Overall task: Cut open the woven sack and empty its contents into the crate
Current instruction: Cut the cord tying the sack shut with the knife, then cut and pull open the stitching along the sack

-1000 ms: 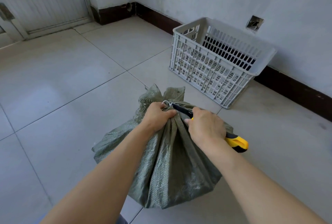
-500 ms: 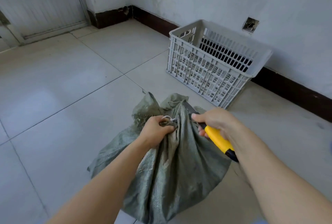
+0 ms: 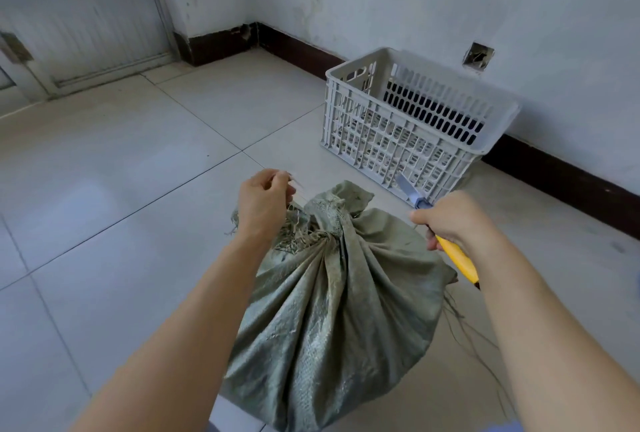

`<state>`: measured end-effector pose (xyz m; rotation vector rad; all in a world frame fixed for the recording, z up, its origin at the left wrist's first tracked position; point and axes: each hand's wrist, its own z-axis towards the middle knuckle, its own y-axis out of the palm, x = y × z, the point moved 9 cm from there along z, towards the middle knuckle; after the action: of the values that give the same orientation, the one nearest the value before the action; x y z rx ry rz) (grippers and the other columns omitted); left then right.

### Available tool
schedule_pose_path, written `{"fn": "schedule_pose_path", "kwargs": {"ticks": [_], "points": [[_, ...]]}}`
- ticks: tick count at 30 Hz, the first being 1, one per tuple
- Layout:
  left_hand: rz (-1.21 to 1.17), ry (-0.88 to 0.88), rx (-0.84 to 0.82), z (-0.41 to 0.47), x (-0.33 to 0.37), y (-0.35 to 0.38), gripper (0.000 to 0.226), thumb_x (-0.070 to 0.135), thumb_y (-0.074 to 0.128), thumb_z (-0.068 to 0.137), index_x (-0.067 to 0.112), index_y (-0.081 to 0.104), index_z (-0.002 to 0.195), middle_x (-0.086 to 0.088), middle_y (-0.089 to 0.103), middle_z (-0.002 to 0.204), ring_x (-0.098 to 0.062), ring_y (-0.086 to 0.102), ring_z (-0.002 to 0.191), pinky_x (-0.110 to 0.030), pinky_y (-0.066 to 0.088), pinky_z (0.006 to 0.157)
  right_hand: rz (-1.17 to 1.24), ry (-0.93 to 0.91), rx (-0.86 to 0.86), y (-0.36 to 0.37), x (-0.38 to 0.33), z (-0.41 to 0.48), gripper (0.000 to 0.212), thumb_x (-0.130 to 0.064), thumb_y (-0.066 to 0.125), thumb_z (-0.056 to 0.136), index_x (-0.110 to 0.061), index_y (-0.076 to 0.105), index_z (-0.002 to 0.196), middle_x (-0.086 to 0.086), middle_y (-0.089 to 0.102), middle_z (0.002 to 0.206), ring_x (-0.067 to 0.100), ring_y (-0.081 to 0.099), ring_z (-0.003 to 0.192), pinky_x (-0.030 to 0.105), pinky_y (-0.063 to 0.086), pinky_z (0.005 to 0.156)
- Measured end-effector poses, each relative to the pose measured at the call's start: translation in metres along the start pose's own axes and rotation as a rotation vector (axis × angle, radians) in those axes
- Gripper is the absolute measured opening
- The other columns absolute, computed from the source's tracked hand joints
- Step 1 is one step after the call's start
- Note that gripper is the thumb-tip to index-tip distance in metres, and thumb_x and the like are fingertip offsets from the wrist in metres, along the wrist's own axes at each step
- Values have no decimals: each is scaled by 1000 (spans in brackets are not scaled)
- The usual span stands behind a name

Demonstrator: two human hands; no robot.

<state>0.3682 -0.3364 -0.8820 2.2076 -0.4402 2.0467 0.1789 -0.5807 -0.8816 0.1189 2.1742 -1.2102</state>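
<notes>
The woven sack (image 3: 332, 300) is dull grey-green. The crate (image 3: 412, 127) in the upper right is white with a grid of holes. The knife (image 3: 446, 241) has a yellow handle. The floor tiles (image 3: 121, 172) are pale.

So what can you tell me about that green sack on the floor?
The woven sack is grey-green, a coarse plastic-looking weave, dusty and creased. It sits bulging on the tiled floor, neck gathered into tight folds, top frayed. The left hand pinches loose strands at the neck; the right hand, gripping a yellow knife, is close beside it.
</notes>
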Motion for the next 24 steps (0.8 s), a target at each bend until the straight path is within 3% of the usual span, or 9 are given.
{"fn": "schedule_pose_path", "kwargs": {"ticks": [5,8,11,13,14,16,19,22,24], "points": [[39,77,-134,-15,19,21,15,20,53,95,16,67,95,-1,64,73,-13,57,69,-20,46,57,182,82,24,18,20,10,37,-18,69,84,10,60,108,16,62,55,24,61,45,35,54,56],[113,101,-304,-30,24,58,13,18,55,94,18,68,97,-3,63,75,-16,51,65,-25,43,59,241,150,41,15,42,10,33,-16,68,85,10,60,105,15,60,54,23,60,45,30,49,48],[287,95,-568,-54,18,110,22,14,57,92,20,65,112,-4,59,77,-15,44,59,-23,40,54,276,181,106,0,59,7,31,-16,67,84,9,61,100,13,60,47,27,65,54,41,58,66],[455,64,-804,-71,1,139,55,12,58,90,36,43,138,-4,58,94,-16,48,67,-26,47,63,300,195,159,-14,69,5,29,-17,67,82,7,62,97,13,61,50,31,69,64,46,59,75],[522,59,-811,-71,-6,142,70,11,59,89,44,28,143,-7,54,111,-18,53,76,-27,50,69,308,193,180,-20,73,4,27,-17,68,83,6,62,96,15,63,55,32,70,65,47,59,76],[609,97,-543,-45,-8,124,76,13,57,88,48,19,144,-11,37,135,-25,55,99,-36,52,86,284,177,200,-29,76,3,26,-19,68,83,4,62,93,18,67,63,32,70,68,45,59,75],[694,65,-163,-13,-20,87,60,32,60,88,29,33,142,-11,37,129,-32,52,107,-46,47,95,247,134,176,-31,66,3,26,-18,70,80,6,62,90,20,69,70,28,69,67,41,59,73],[851,-105,-313,-12,-53,89,22,24,66,83,5,58,91,-12,56,87,-27,56,75,-35,49,69,274,83,89,-18,48,3,30,-7,70,75,12,59,97,12,62,53,16,59,41,29,55,53],[778,-52,-332,-20,-47,95,15,6,55,79,6,49,65,-8,47,60,-23,45,55,-30,40,55,374,58,-10,-6,34,1,28,-1,67,78,16,52,95,14,59,53,12,54,33,20,45,40]]}}
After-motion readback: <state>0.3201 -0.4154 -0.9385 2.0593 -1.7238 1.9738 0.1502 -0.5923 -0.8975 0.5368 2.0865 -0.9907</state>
